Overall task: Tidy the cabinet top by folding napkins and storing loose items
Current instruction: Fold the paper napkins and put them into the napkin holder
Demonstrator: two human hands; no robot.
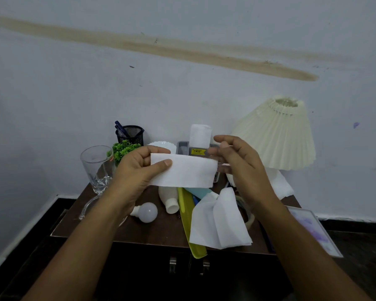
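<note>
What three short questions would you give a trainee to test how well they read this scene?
1. True or false: the left hand pinches a folded napkin.
2. Which of these lies on the cabinet top? A) bulb B) scissors C) phone
3. Fill in: the glass stands at the cabinet top's ___ end.
Key: 1 true; 2 A; 3 left.
</note>
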